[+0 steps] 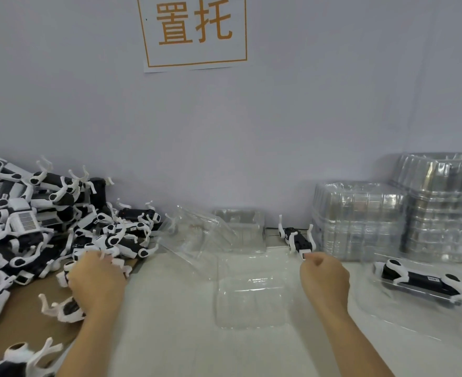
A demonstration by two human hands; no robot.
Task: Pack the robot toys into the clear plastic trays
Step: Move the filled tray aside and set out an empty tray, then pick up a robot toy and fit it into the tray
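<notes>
A large pile of black-and-white robot dog toys [34, 221] covers the left of the table. My left hand [96, 278] reaches into the pile's near edge, fingers curled over one toy there. My right hand [323, 278] pinches the end of another robot toy [296, 238], held legs-up above the table at centre right. An empty clear plastic tray [251, 300] lies flat between my hands. A further toy [420, 281] lies in a clear tray [403, 319] at the right.
Two tall stacks of clear trays [360, 221] stand at the back right against the wall. Loose clear trays [213, 232] lean at the back centre. Brown cardboard [23, 308] lies under the toy pile. A sign with orange characters [194, 31] hangs on the wall.
</notes>
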